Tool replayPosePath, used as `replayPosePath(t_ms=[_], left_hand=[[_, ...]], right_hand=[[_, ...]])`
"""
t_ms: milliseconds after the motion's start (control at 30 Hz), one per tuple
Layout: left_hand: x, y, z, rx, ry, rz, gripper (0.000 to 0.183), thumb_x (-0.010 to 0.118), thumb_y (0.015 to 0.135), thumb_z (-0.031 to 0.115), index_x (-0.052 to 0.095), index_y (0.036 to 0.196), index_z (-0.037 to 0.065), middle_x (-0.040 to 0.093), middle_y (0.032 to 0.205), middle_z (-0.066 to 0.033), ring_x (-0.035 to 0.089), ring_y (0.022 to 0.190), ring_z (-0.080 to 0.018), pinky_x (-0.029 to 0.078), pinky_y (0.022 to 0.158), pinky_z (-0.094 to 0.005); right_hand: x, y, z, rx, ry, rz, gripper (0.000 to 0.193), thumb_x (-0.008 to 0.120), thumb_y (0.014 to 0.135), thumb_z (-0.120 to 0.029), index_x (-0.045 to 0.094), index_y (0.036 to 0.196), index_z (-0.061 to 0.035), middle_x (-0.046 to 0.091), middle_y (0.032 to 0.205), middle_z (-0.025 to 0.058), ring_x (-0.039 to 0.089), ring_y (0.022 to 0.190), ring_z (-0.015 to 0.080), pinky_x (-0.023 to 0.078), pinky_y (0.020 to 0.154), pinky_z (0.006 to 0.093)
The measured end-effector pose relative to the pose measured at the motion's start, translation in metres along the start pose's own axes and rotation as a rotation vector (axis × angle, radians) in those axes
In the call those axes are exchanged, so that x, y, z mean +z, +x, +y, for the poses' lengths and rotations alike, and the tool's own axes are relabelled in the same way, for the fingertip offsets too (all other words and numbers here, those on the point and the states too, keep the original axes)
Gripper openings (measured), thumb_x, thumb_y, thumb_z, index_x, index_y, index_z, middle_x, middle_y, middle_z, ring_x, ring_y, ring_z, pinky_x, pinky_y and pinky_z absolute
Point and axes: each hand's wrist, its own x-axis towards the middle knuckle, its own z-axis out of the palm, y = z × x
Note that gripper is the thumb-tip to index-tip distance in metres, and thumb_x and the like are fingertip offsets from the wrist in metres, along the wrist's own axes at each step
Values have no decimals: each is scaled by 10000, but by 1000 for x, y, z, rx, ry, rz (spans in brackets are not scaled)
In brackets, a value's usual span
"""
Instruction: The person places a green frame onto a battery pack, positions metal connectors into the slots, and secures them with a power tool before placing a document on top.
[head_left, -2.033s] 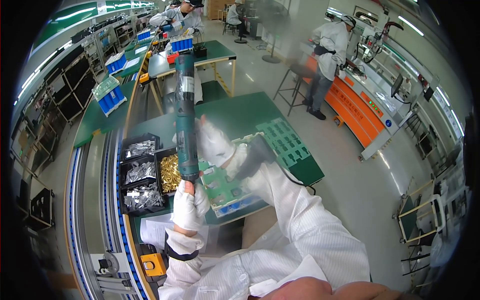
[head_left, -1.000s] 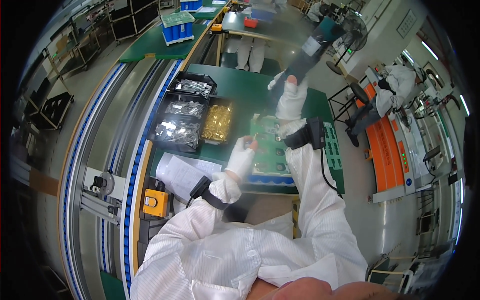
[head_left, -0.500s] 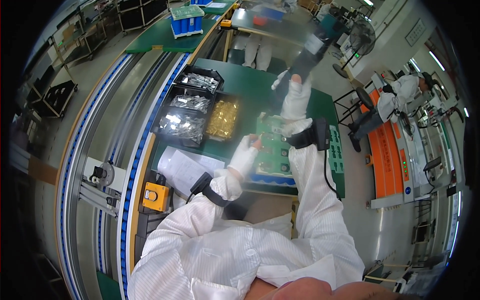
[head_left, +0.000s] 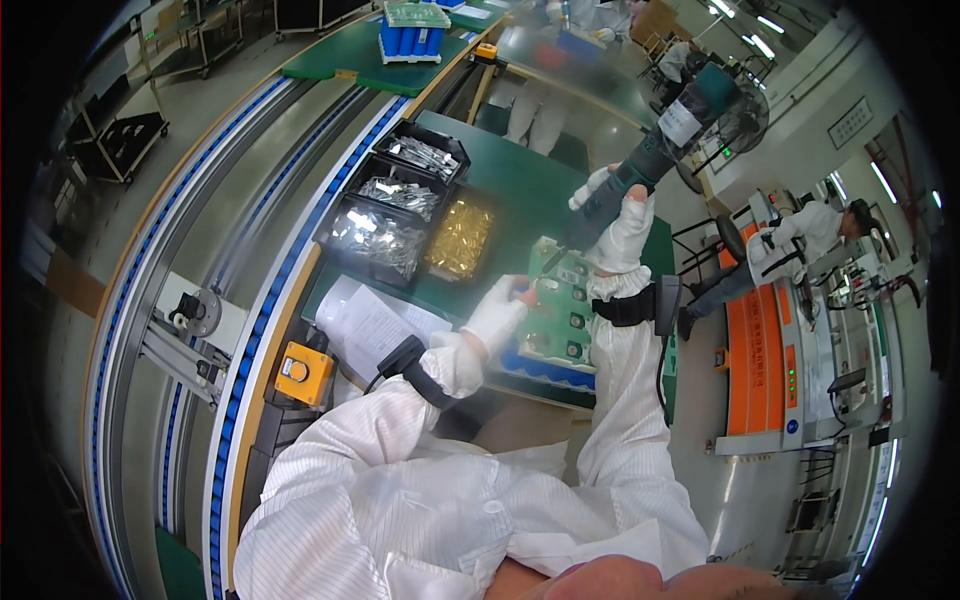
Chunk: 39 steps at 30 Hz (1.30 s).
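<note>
A person in a white striped coat works at a green surface (head_left: 500, 170), seen from above. The right hand (head_left: 618, 230), in a white glove with bare fingertips, is wrapped around a long, dark teal power tool (head_left: 655, 155). The tool slants: its thick end rises beyond the hand to the upper right, and its narrow end points down and left, over the far part of a pale green panel (head_left: 562, 318). Whether the tip touches the panel cannot be told.

The panel lies between the two hands, on top of a blue block (head_left: 545, 372), with the right hand above its far right side. The left hand (head_left: 497, 312), gloved likewise, is at the panel's left edge, fingers bent and close together; whether it grips anything cannot be made out.

Left of the panel, beyond the left hand, are a bin of gold-coloured pieces (head_left: 461, 238) and a row of black bins with silver metal pieces (head_left: 375, 243). Nearer the body lie papers (head_left: 375, 325), then a yellow button box (head_left: 304, 375).
</note>
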Motion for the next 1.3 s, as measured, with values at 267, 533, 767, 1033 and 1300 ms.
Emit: replayPosePath(t_ms=[267, 533, 767, 1033, 1300], left_hand=[[1, -3, 7, -12, 14, 12, 434, 544, 925, 229, 432, 1224, -65, 573, 1056, -111, 535, 940, -149, 436, 839, -258], [-1, 2, -1, 42, 9, -39, 445, 539, 928, 225, 412, 1234, -71, 562, 1070, -112, 524, 943, -146, 427, 846, -258], [-1, 2, -5, 58, 38, -23, 426, 514, 940, 237, 417, 1220, -70, 555, 1022, -89, 504, 903, -131, 420, 826, -252], [0, 3, -8, 80, 57, -10, 415, 511, 941, 235, 423, 1223, -56, 555, 1015, -83, 507, 902, -124, 419, 824, -248], [-3, 8, -12, 91, 106, -8, 407, 508, 942, 219, 420, 1228, -57, 557, 1047, -96, 515, 930, -131, 422, 840, -250]], right_hand=[[1, -2, 8, 69, -31, 15, 480, 693, 780, -449, 527, 1046, -85, 571, 819, 71, 566, 682, 213, 478, 614, 361], [-3, -4, 0, 24, 126, -31, 530, 670, 790, -476, 499, 1066, -58, 583, 846, 83, 583, 684, 208, 492, 621, 357], [11, -33, -17, 78, 91, -88, 584, 716, 739, -499, 496, 1051, -57, 560, 837, 76, 572, 715, 205, 485, 642, 353], [7, -37, -10, 140, 81, -79, 596, 724, 730, -501, 492, 1038, -47, 566, 830, 85, 584, 704, 210, 514, 632, 359], [17, -43, -22, 131, 213, -243, 593, 685, 754, -530, 474, 1055, -65, 519, 814, 70, 543, 705, 191, 465, 646, 361]])
